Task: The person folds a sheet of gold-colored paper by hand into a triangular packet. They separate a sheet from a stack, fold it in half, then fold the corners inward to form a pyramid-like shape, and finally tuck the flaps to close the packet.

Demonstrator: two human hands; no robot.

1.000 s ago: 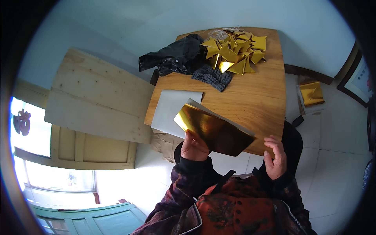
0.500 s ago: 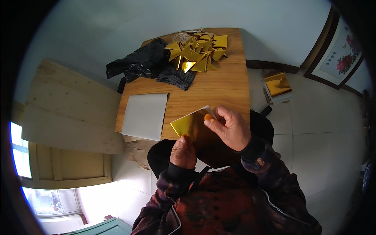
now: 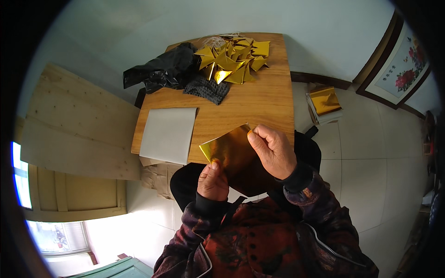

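Metallic gold foil paper (image 3: pixel 234 150) gleams bright yellow at its left corner and darkens to brown, echoed by folded gold foil pieces (image 3: pixel 227 62). The table (image 3: pixel 245 104) shows honey-brown wood grain; the plastic bag (image 3: pixel 160 69) is glossy black, the textured cloth (image 3: pixel 207 89) charcoal, the flat sheet (image 3: pixel 168 134) plain grey. A dark-blotched red top (image 3: pixel 250 241) meets a mottled purple-black jacket (image 3: pixel 320 199); red flowers colour the framed picture (image 3: pixel 401 69).
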